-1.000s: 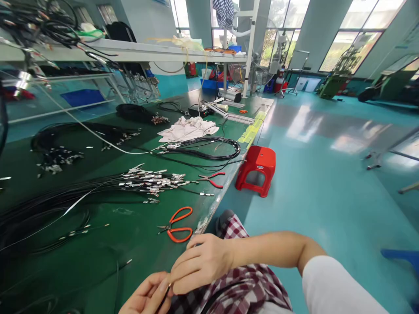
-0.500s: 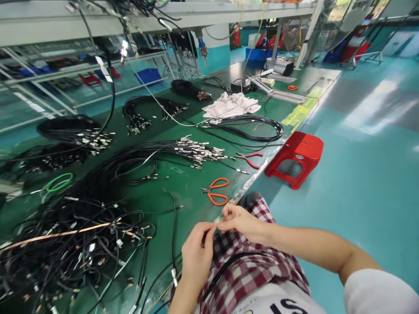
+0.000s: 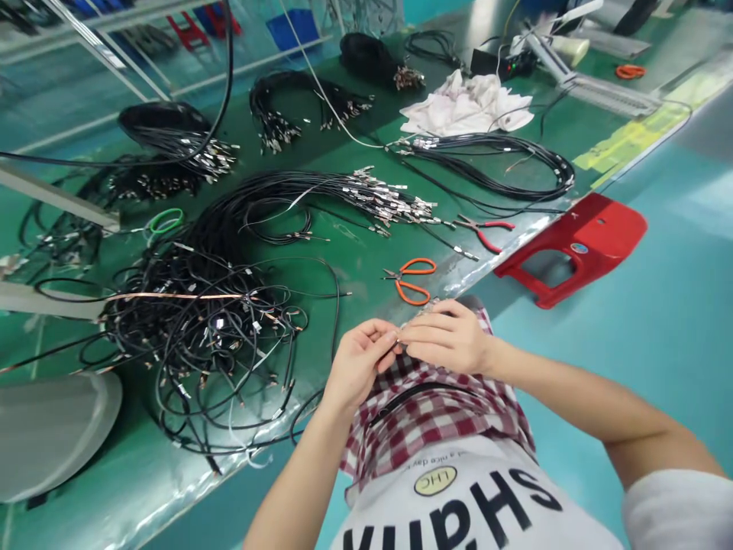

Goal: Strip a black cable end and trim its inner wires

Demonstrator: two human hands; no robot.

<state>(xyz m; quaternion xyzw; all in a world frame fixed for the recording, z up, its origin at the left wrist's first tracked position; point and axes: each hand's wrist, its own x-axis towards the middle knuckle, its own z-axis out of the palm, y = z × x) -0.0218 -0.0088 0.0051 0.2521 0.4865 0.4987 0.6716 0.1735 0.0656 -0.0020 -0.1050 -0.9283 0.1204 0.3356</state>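
Over my lap, at the table's front edge, my left hand (image 3: 360, 359) pinches the end of a thin black cable, mostly hidden by the fingers. Meeting it fingertip to fingertip, my right hand (image 3: 447, 336) is closed around the tip of that cable; its fingers cover the detail. Across the checked cloth on my lap lies a length of black cable (image 3: 415, 391). Just beyond my hands, orange-handled pliers (image 3: 411, 280) rest on the green table (image 3: 366, 298). Red-handled pliers (image 3: 486, 231) lie farther right, close to the edge.
A tangled heap of black cables (image 3: 211, 328) covers the left side. Behind it stretches a bundle with metal terminals (image 3: 389, 200). Coiled cables (image 3: 515, 164) and a white cloth (image 3: 466, 107) lie farther back. A red stool (image 3: 578, 244) stands beside the table; a grey round-edged object (image 3: 57, 435) is at left.
The view has tilted down and shifted left, so the scene sits higher and farther right. My hands remain together at the cable end; the right fingers now lie flatter over it.
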